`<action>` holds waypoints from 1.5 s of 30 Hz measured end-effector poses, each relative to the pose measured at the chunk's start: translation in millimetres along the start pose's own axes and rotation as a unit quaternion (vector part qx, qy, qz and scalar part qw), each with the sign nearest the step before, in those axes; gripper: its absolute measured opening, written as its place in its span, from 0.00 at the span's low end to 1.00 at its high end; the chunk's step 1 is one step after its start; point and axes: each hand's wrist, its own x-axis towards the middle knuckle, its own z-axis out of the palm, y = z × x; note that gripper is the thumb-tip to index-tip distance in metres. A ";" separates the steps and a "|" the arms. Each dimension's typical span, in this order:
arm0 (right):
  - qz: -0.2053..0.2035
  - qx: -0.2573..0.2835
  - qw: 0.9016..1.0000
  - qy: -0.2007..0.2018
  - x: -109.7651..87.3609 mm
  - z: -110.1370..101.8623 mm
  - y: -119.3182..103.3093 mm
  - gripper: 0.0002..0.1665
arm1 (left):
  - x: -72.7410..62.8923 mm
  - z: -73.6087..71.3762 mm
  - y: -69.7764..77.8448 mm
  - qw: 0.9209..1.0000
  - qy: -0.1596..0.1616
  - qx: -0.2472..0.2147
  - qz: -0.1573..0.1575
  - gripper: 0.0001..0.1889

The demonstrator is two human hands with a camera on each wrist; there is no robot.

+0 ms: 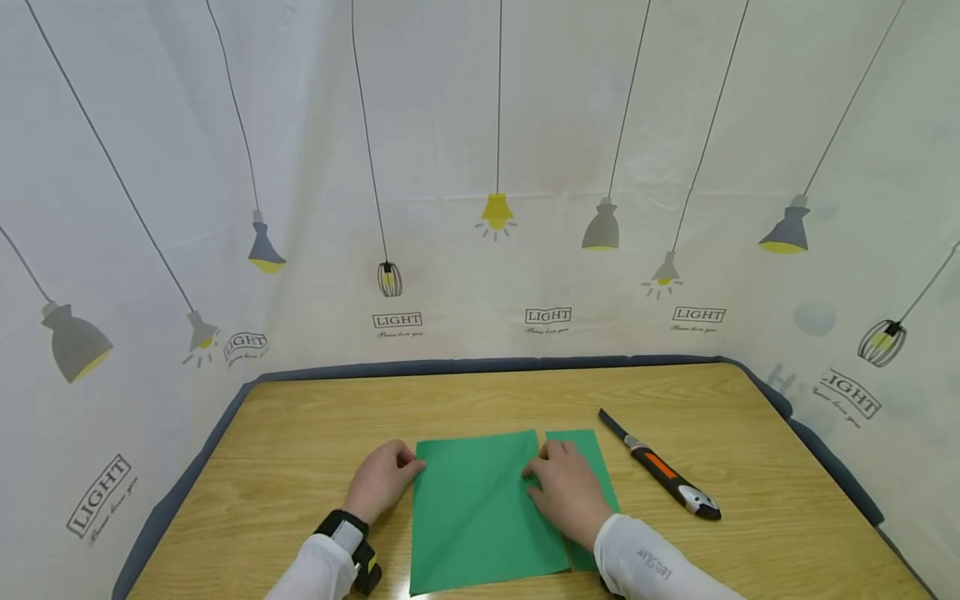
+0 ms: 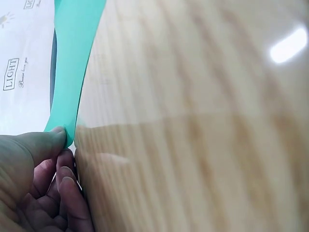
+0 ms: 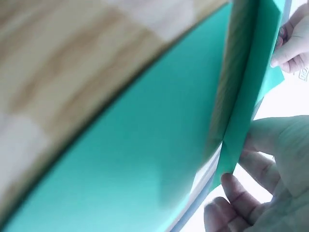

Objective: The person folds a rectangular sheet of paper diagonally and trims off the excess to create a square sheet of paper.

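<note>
A large green paper sheet point(image 1: 480, 517) lies on the wooden table in front of me, with a diagonal crease faintly showing. My left hand point(image 1: 381, 481) pinches its left edge near the far corner, thumb on top, as the left wrist view shows. At the right edge, my right hand point(image 1: 567, 492) holds the sheet between thumb and fingers. In the right wrist view that edge of the sheet point(image 3: 241, 106) is raised off the table. A narrower green paper strip point(image 1: 600, 458) lies to the right, partly hidden under the right hand and forearm.
To the right of the strip rests a utility knife point(image 1: 663, 473) with a black blade and a black and orange handle, blade pointing away from me. A dark padded edge point(image 1: 480, 365) borders the wooden table point(image 1: 315, 417), and a lamp-printed curtain point(image 1: 450, 108) hangs behind it.
</note>
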 end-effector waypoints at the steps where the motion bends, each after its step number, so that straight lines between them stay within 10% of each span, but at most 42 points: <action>1: -0.007 -0.017 1.000 0.007 0.4 0.4 -1.0 0.12 | 0.0 0.1 -0.4 1.000 0.001 0.001 0.003 0.09; 5: -0.039 -0.056 0.998 0.002 2.2 -0.2 -5.5 0.21 | -0.4 0.3 -2.2 1.000 0.003 0.001 0.010 0.08; 14: -0.085 -0.012 0.986 -0.146 2.2 -2.0 -9.3 0.32 | -2.7 -0.3 -2.4 1.000 -0.002 0.001 0.012 0.07; 21: -0.102 -0.030 0.983 -0.152 1.2 -0.7 -8.2 0.30 | -3.7 -2.5 -1.8 1.000 -0.005 0.004 0.018 0.08; 28: -0.107 -0.035 0.983 -0.147 -0.2 -2.5 -9.2 0.28 | -16.6 -8.7 11.3 0.994 0.017 0.070 0.086 0.32; 32: -0.112 -0.044 0.983 -0.141 0.4 -2.5 -9.4 0.27 | -29.7 -14.0 23.4 0.970 -0.020 0.143 0.195 0.30; 37: -0.117 -0.057 0.982 -0.135 1.7 -0.7 -9.6 0.26 | -51.5 -14.8 35.8 0.910 -0.166 0.192 0.328 0.24; 45: -0.125 -0.071 0.983 -0.118 4.0 3.6 -7.7 0.25 | -70.5 -6.0 36.2 0.871 -0.231 0.233 0.365 0.23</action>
